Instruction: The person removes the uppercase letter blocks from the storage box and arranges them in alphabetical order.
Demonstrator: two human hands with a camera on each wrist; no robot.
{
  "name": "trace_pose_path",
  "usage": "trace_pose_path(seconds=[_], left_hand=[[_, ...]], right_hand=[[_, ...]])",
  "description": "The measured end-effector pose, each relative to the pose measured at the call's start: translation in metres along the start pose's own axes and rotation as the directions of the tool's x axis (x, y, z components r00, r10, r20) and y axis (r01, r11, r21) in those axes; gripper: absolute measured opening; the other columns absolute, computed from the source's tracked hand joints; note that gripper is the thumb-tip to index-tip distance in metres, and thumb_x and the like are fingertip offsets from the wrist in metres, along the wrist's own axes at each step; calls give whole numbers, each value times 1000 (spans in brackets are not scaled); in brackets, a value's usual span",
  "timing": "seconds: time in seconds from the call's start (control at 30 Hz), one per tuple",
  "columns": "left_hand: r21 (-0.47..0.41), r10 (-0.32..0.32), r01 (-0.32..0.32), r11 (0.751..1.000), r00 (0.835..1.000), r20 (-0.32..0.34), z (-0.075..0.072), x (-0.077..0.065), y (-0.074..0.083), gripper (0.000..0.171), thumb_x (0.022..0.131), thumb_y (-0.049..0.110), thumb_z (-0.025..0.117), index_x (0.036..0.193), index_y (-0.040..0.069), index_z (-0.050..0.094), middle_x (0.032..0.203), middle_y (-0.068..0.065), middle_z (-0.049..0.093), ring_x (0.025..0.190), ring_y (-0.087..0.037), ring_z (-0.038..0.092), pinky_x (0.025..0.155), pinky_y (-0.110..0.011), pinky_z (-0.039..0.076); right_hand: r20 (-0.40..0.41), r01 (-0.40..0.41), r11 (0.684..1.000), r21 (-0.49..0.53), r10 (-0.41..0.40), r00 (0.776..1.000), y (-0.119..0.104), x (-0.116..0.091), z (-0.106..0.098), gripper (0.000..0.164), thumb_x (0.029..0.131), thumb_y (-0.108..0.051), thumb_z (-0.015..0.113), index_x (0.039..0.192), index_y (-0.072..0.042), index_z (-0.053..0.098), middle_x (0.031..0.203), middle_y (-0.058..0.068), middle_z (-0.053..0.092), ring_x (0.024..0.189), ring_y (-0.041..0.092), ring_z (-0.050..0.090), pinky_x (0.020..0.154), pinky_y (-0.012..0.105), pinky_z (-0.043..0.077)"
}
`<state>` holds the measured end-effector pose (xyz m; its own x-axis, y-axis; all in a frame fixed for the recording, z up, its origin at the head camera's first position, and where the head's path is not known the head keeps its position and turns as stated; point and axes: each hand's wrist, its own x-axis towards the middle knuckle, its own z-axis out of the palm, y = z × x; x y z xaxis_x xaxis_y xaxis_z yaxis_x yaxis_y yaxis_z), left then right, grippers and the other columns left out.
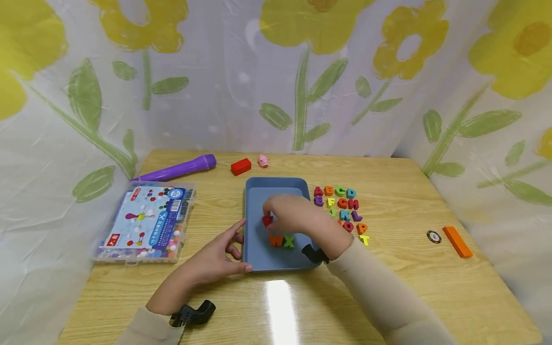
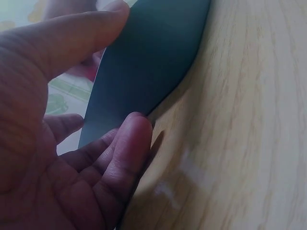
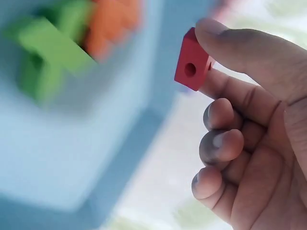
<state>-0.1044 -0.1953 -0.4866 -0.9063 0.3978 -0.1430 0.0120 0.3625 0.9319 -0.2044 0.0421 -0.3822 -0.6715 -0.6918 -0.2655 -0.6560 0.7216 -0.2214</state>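
Between thumb and index finger, my right hand (image 1: 293, 213) pinches a small red letter block (image 3: 193, 62) with a round hole in its side. In the head view this hand is over the blue tray (image 1: 263, 258), its other fingers curled in the right wrist view. An orange W (image 1: 276, 240) and a green X (image 1: 289, 241) lie inside the tray, just in front of the held block. My left hand (image 1: 220, 254) rests at the tray's left side, fingers and thumb spread along the outer wall (image 2: 144, 57).
Rows of coloured letter blocks (image 1: 339, 191) lie right of the tray, partly behind my right arm. A plastic case (image 1: 146, 220) and purple microphone (image 1: 177, 168) are left. Behind the tray are a red block (image 1: 241, 166) and pig figure (image 1: 263, 161); an orange bar (image 1: 457, 242) lies far right.
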Motion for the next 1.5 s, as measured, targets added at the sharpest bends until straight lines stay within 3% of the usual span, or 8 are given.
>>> trace_pose_path(seconds=[0.17, 0.3, 0.43, 0.57, 0.8, 1.1, 1.3, 1.5], left_hand=[[5, -15, 15, 1000, 1000, -8, 1, 1, -1, 119, 88, 24, 95, 177, 19, 16, 142, -18, 57, 103, -25, 62, 81, -28, 54], [21, -19, 20, 1000, 1000, -12, 1, 0, -1, 120, 87, 25, 95, 177, 20, 16, 142, -17, 58, 104, -25, 61, 82, -28, 53], [26, -15, 15, 1000, 1000, -11, 0, 1, 0, 119, 88, 26, 95, 177, 20, 16, 142, -17, 58, 104, -25, 61, 82, -28, 53], [32, -18, 18, 999, 1000, -7, 0, 1, 1, 119, 88, 27, 94, 177, 20, 15, 143, -17, 57, 105, -25, 61, 83, -28, 53], [34, -17, 18, 999, 1000, -6, -1, 0, 2, 119, 88, 25, 94, 177, 17, 15, 142, -19, 56, 104, -26, 61, 82, -27, 54], [11, -25, 25, 1000, 1000, 0, -1, 0, 4, 120, 88, 24, 94, 177, 17, 14, 144, -20, 55, 105, -27, 60, 82, -27, 54], [16, -13, 13, 1000, 1000, 2, 0, 2, 5, 119, 88, 23, 94, 177, 18, 14, 143, -19, 56, 105, -26, 60, 83, -28, 54], [19, -15, 15, 1000, 1000, 0, 1, 1, 3, 119, 89, 21, 94, 177, 18, 14, 142, -18, 57, 104, -25, 61, 83, -28, 54]], right_hand=[[-183, -15, 999, 43, 22, 983, 27, -56, -28, 17, 95, -24, 87, 108, -17, 78, 107, -1, 70, 94, 17, 62, 85, 37, 57], [-268, -80, 994, 76, 98, 958, 55, -102, -26, 20, 92, -21, 90, 108, -15, 78, 100, -3, 69, 90, 18, 61, 81, 37, 54], [-227, -140, 982, 130, 166, 960, 77, -136, -5, 18, 92, -16, 89, 105, -14, 77, 95, -3, 69, 87, 18, 59, 79, 38, 53], [-161, -174, 969, 176, 202, 966, 91, -152, 28, 16, 91, -15, 89, 98, -14, 75, 92, -3, 68, 83, 15, 56, 75, 36, 51], [-108, -221, 944, 244, 253, 962, 93, -149, 64, 18, 89, -17, 92, 99, -14, 77, 94, -5, 69, 84, 14, 57, 79, 38, 52], [-118, -297, 935, 191, 323, 939, 91, -142, 70, 20, 88, -12, 90, 104, -12, 79, 97, -1, 72, 86, 17, 59, 81, 41, 56], [-227, -201, 965, 167, 236, 945, 79, -141, 48, 28, 91, -16, 90, 115, -9, 77, 101, 4, 71, 86, 17, 59, 77, 37, 54], [-234, -109, 987, 120, 135, 963, 42, -98, 11, 32, 96, -24, 86, 124, -11, 76, 115, 3, 72, 93, 17, 64, 84, 37, 58]])
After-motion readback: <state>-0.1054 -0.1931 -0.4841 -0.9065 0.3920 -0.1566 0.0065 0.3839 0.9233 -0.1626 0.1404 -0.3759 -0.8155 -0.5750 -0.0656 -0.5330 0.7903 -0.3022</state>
